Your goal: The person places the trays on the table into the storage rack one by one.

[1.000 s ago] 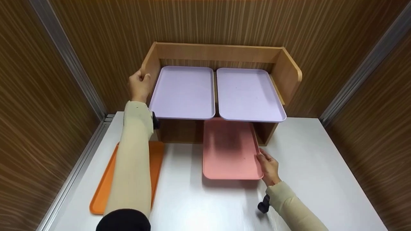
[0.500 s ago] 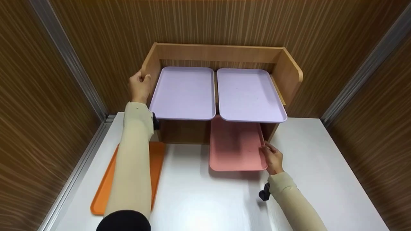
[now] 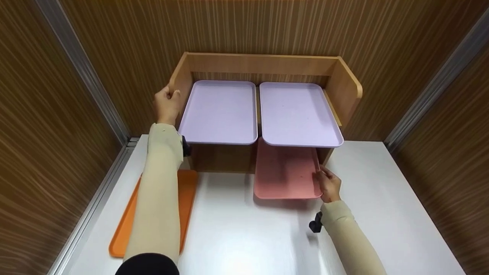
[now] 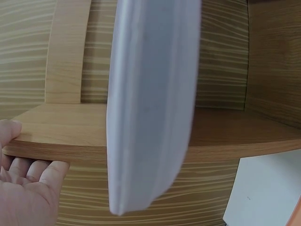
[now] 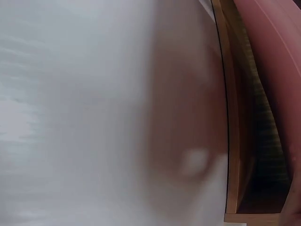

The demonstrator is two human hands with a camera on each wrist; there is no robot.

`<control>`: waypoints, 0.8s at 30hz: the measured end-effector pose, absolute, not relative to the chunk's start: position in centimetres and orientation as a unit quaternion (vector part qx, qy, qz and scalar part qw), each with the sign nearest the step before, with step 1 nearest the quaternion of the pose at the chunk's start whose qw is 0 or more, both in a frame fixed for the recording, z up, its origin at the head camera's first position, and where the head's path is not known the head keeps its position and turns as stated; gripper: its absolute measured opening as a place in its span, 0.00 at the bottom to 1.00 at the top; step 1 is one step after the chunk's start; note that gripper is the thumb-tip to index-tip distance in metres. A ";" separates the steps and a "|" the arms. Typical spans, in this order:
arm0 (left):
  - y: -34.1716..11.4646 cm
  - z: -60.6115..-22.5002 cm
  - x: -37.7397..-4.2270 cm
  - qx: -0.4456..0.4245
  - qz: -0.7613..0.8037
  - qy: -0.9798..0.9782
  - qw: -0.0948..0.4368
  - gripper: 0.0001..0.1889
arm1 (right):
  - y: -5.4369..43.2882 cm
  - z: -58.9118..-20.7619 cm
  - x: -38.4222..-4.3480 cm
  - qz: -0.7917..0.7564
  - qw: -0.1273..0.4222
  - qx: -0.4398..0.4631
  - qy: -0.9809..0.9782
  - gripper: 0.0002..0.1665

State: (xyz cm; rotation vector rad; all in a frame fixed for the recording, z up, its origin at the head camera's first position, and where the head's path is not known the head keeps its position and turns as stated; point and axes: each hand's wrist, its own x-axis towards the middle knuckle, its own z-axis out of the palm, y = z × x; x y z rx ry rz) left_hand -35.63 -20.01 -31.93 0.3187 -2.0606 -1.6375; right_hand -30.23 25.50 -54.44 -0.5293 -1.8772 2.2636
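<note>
Hands (image 3: 167, 104) (image 3: 331, 185) grip a wooden shelf (image 3: 263, 64) and speck-marked pink tray (image 3: 288, 177).

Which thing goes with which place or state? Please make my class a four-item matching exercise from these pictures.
Things
1. left hand
2. orange tray
3. purple trays
4. right hand

Places and states
A. side by side atop the wooden shelf
B. holding the edge of the pink tray
C. gripping the wooden shelf's side
D. on the table, partly hidden by a sleeve

Pairs: 1-C, 2-D, 3-A, 4-B
</note>
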 end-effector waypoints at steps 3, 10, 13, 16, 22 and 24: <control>-20.0 -31.8 -35.6 0.120 -0.603 -0.753 0.235 0.16 | 25.6 -54.4 -30.5 0.751 0.073 -0.176 -0.632 0.24; -20.0 -31.9 -35.6 0.120 -0.620 -0.743 0.223 0.17 | 25.5 -54.4 -31.0 0.741 0.076 -0.160 -0.648 0.24; -20.1 -31.9 -35.6 0.118 -0.614 -0.744 0.235 0.15 | 25.4 -54.5 -31.2 0.745 0.067 -0.149 -0.647 0.24; -20.1 -32.0 -35.7 0.118 -0.605 -0.748 0.245 0.15 | 25.5 -54.5 -31.3 0.766 0.053 -0.136 -0.626 0.25; -20.1 -31.9 -35.7 0.124 -0.612 -0.746 0.229 0.17 | 25.9 -54.6 -31.1 0.790 0.034 -0.140 -0.595 0.26; -20.1 -31.9 -35.7 0.126 -0.613 -0.746 0.226 0.17 | 26.1 -54.8 -31.1 0.792 0.025 -0.140 -0.594 0.26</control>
